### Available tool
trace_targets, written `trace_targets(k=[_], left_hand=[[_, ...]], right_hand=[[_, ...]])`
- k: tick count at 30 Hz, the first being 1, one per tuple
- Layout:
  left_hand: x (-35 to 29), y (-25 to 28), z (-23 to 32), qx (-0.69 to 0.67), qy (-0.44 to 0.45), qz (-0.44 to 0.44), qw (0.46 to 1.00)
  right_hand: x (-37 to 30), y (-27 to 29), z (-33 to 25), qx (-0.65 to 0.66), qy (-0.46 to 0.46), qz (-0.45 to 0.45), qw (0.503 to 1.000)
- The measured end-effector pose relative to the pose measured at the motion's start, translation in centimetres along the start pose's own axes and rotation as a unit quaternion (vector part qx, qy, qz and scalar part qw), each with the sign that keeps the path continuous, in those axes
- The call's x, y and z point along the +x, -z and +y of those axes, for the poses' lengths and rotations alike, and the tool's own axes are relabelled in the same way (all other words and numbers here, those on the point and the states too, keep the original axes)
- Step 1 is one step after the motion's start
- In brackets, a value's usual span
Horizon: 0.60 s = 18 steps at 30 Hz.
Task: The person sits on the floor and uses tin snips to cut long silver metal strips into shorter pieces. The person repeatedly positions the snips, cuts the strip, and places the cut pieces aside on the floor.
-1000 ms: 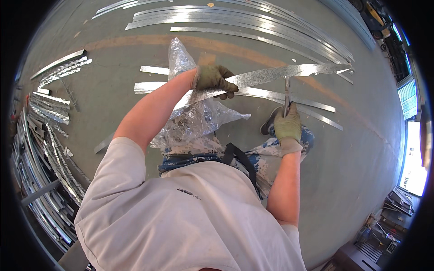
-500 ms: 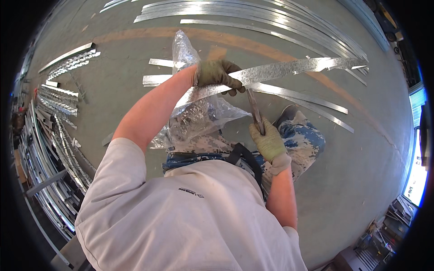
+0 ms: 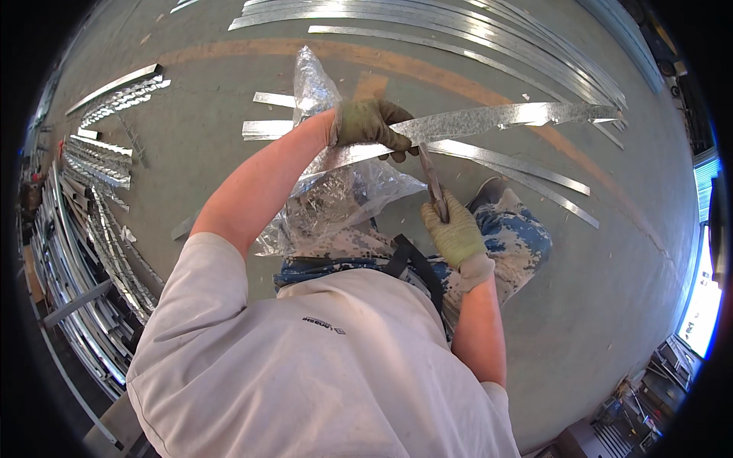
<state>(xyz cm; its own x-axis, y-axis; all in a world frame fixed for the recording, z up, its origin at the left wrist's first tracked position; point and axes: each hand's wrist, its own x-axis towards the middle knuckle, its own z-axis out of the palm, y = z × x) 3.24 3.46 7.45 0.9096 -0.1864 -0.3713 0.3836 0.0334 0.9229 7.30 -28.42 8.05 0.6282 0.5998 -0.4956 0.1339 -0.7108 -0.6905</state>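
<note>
My left hand (image 3: 372,126), in a dark green work glove, grips a long shiny sheet-metal strip (image 3: 466,122) that slants up to the right. The strip's far end has a jagged, bent edge. In a paler glove, my right hand (image 3: 452,233) is closed around a narrow flat metal tool (image 3: 432,179), worn and brownish grey. Its upper end meets the strip's lower edge, close by my left fingertips. Crumpled clear plastic film (image 3: 324,202) lies across my lap beneath the strip, partly hidden by my left forearm.
Flat metal strips (image 3: 519,172) lie on the floor under the held one. More long strips (image 3: 427,19) are spread along the far side. Twisted metal scraps (image 3: 114,252) and stacked metal profiles (image 3: 72,282) fill the left side. My shoe (image 3: 485,195) rests just right of the tool.
The view has shifted slightly. Near its far end, a small raised sliver on the strip's upper edge no longer shows. Both hands keep their hold, nearly in place.
</note>
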Motion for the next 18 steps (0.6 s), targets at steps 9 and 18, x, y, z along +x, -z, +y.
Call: trace_targets(k=[9, 18], left_hand=[[0.2, 0.4, -0.7, -0.004, -0.007, 0.007, 1.000], [0.0, 0.2, -0.2, -0.009, -0.009, 0.007, 1.000]], right_hand=[[-0.6, 0.0, -1.9, -0.096, -0.008, 0.046, 0.994], [-0.2, 0.2, -1.5, -0.141, 0.011, 0.067, 0.988]])
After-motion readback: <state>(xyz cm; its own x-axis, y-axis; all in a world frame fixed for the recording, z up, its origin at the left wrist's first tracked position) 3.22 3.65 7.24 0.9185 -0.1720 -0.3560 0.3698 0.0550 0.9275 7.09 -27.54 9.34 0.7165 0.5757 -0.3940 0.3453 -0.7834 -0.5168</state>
